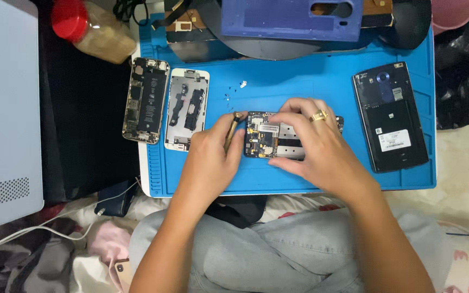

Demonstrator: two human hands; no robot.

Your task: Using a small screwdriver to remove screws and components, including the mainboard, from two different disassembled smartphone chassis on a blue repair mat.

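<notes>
Left hand point(208, 157) gripping screwdriver point(231, 130), tip angled at opened phone point(274, 142); right hand point(313, 142) clamping phone, steadying it on blue mat point(299, 76).

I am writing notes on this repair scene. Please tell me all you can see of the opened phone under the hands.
The opened phone lies flat on the blue mat, back cover off, showing a dark circuit board with gold parts and silver metal. The right hand covers its right half; the left hand holds a screwdriver at its top left corner.

White label point(395, 140) on black phone point(390, 116)
</notes>
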